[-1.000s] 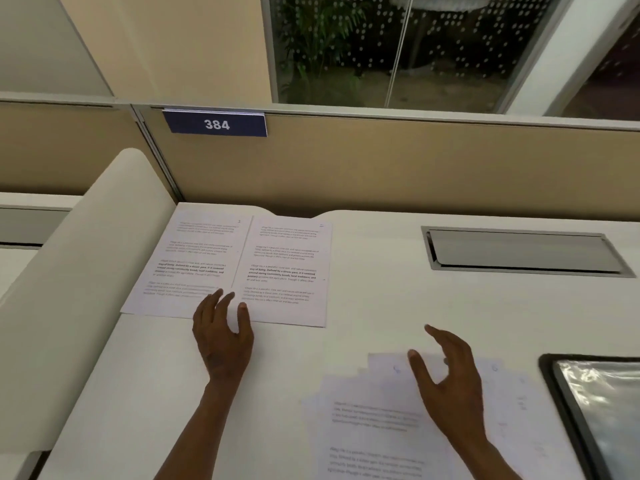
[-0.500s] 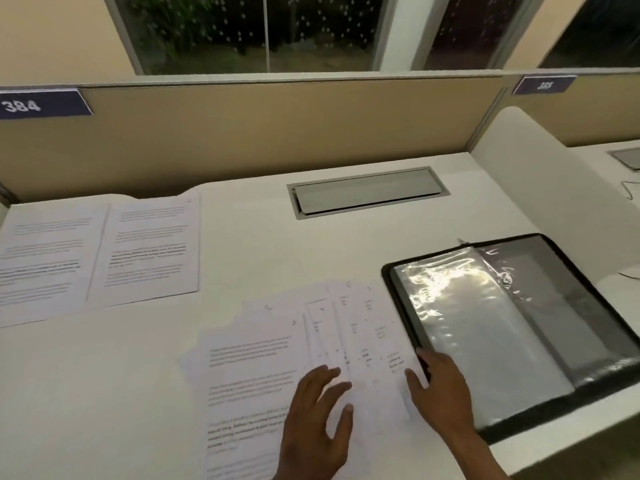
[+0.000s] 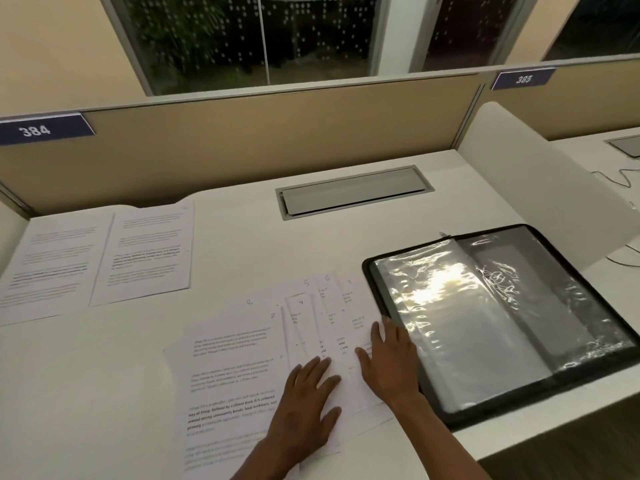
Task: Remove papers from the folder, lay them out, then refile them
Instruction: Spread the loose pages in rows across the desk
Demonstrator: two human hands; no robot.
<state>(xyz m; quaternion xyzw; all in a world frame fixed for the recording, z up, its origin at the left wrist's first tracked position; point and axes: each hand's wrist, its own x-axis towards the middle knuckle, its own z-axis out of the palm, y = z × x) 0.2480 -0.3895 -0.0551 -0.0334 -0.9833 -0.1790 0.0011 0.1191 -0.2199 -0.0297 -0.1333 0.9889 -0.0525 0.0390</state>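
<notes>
A fanned pile of printed sheets [image 3: 235, 362] with handwritten numbers lies at the desk's front middle. My left hand [image 3: 304, 407] rests flat on the pile, fingers spread. My right hand [image 3: 391, 365] lies flat on the pile's right edge, right beside the folder. The black folder [image 3: 540, 414] lies open at the right, its shiny clear sleeves [image 3: 467, 317] facing up. Two separate sheets [image 3: 100, 254] lie side by side at the back left.
The white desk [image 3: 104, 375] has a grey cable hatch [image 3: 353, 192] at the back middle. A tan partition [image 3: 242, 133] with plates 384 and 385 closes the rear. A curved white divider [image 3: 540, 174] stands to the right, with cables beyond it.
My view swung from the two left sheets to the pile and folder. Both hands came down from above the desk onto the fanned pile and now rest on it.
</notes>
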